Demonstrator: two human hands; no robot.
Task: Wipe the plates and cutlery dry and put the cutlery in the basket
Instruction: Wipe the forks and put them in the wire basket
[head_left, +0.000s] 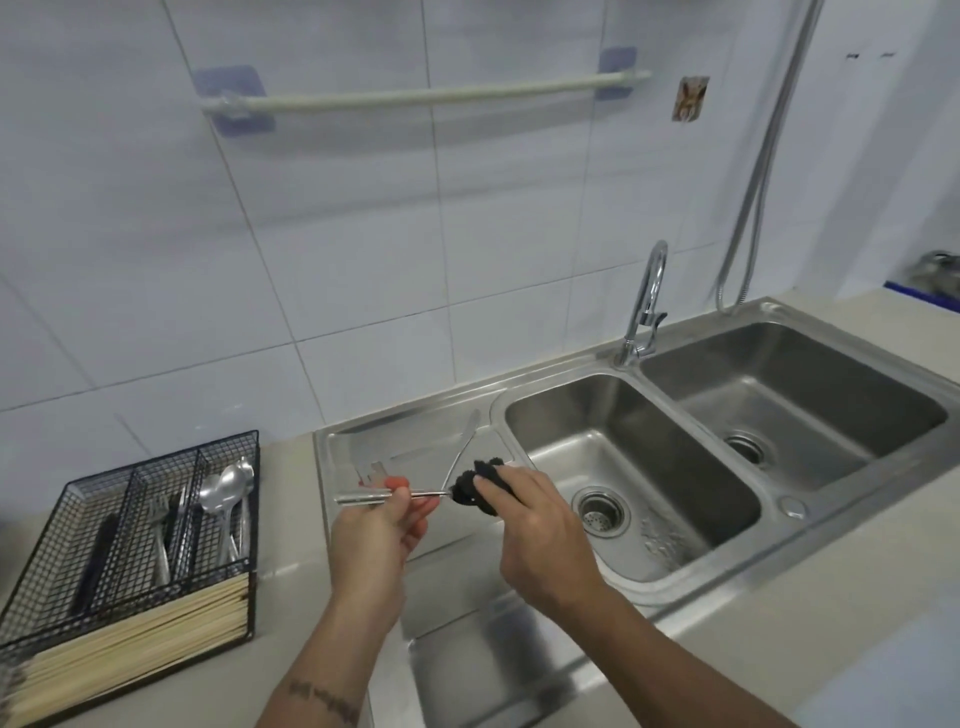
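Left hand (387, 525) pinches a metal utensil (363, 500), perhaps a fork, over the sink's draining board (415, 452); right hand (524, 512) clamps a black cloth (475, 486) round its tip. Basket (130, 525) stands left. No readable writing.

Bright, even light with a cool bluish cast; soft glare on the sink (675, 415). Wide-angle bending at the edges; the whole picture slightly soft.

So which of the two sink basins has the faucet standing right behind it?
The left basin, the one nearest the hands: the faucet rises from the rim at its back right corner. The right basin lies farther off.
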